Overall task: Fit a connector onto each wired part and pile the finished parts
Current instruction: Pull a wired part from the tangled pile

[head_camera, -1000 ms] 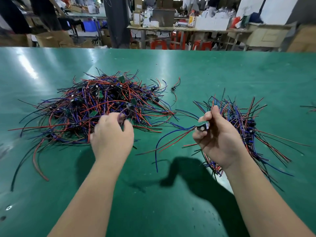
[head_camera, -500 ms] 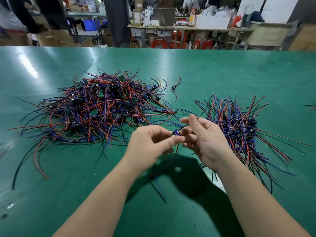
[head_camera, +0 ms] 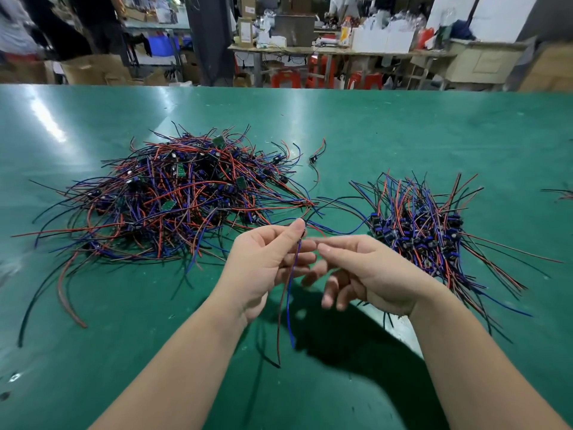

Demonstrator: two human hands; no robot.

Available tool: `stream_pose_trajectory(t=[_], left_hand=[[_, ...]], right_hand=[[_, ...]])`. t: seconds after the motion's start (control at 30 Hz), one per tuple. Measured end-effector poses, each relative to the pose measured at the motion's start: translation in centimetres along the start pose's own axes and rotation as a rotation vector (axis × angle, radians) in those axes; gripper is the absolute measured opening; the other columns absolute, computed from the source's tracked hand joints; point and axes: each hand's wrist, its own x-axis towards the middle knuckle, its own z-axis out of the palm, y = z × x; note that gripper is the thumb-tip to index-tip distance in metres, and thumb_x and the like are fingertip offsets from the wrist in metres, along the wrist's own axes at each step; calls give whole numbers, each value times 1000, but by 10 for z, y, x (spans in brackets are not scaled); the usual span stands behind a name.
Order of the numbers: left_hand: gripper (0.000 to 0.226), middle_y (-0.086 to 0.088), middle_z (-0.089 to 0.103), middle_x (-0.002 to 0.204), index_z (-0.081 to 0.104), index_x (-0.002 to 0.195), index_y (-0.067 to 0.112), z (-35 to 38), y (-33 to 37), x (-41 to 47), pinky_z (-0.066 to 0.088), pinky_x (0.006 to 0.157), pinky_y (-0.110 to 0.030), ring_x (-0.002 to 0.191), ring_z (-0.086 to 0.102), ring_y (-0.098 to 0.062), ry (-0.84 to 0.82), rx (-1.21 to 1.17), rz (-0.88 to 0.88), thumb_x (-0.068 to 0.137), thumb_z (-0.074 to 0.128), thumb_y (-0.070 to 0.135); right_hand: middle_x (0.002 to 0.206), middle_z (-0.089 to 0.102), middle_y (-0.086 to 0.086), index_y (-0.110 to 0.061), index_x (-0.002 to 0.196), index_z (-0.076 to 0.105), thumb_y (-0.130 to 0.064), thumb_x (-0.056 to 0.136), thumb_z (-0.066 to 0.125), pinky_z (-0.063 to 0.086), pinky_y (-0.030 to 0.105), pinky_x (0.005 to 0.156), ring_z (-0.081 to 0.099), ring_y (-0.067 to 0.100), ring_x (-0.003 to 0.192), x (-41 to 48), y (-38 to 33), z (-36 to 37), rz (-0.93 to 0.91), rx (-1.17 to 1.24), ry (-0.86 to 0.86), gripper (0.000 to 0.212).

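My left hand (head_camera: 263,265) pinches a wired part (head_camera: 290,293) between thumb and forefinger above the green table; its blue and red wires hang down toward me. My right hand (head_camera: 369,271) is beside it, forefinger and thumb reaching to the top of the same part, the other fingers loosely curled. A large tangled pile of wired parts (head_camera: 173,197) with small green boards lies to the left. A tidier pile of parts (head_camera: 424,225) lies to the right.
One loose wired part (head_camera: 314,158) lies between the piles, farther back. A few stray wires (head_camera: 561,193) lie at the right edge. The green table (head_camera: 403,125) ends at the back before benches, boxes and red stools.
My left hand left the big pile and came to the middle to meet the right hand. The part now hangs from my left fingers with its wires pointing down.
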Motion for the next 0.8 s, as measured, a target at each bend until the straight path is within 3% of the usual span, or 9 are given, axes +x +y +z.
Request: stream_pose_trajectory(t=[0.17, 0.23, 0.33, 0.47, 0.6, 0.7, 0.8], left_hand=[[28, -9, 71, 69, 64, 72, 8, 2, -2, -3, 51, 47, -19, 54, 67, -12, -52, 57, -23, 68, 68, 36], [27, -10, 71, 69, 67, 70, 8, 2, -4, -5, 51, 48, -19, 54, 67, -14, -90, 78, -27, 67, 70, 35], [23, -11, 71, 70, 73, 67, 9, 4, -5, -8, 51, 51, -20, 54, 65, -14, -166, 98, -30, 66, 72, 32], [18, -9, 71, 71, 76, 69, 12, 4, -5, -8, 51, 52, -20, 55, 64, -14, -184, 108, -37, 67, 72, 29], [17, -11, 69, 68, 75, 68, 11, 6, -6, -9, 50, 50, -21, 53, 64, -15, -152, 102, -29, 68, 72, 27], [14, -11, 68, 64, 71, 69, 9, 7, -7, -9, 50, 48, -21, 51, 63, -16, -139, 152, -9, 74, 72, 22], [16, -8, 68, 60, 66, 68, 8, 8, -8, -10, 51, 48, -23, 47, 63, -15, -131, 214, 35, 84, 67, 10]], right_hand=[[70, 69, -5, -9, 90, 66, -23, 94, 50, 40, 19, 48, 52, 11, 49, 11, -1, -1, -251, 48, 330, 21], [60, 62, -3, -14, 90, 70, -25, 93, 50, 37, 23, 54, 49, 13, 50, 11, 0, -1, -248, 5, 375, 23], [64, 60, 1, -13, 88, 72, -28, 87, 55, 39, 28, 61, 49, 12, 52, 12, 3, 1, -204, 64, 364, 23], [59, 61, 1, -6, 72, 70, -26, 68, 67, 44, 16, 45, 49, 7, 42, 13, 1, 0, -149, 256, 372, 21], [64, 65, 2, -10, 69, 74, -18, 61, 71, 45, 16, 52, 54, 7, 50, 11, 2, -3, -136, 216, 343, 12], [62, 65, 0, -12, 71, 69, -21, 59, 73, 43, 17, 50, 55, 7, 51, 11, 1, -2, -112, 183, 386, 16], [59, 65, 3, -8, 72, 63, -17, 65, 71, 39, 13, 38, 59, 8, 47, 10, -7, -13, -164, 341, 496, 13]])
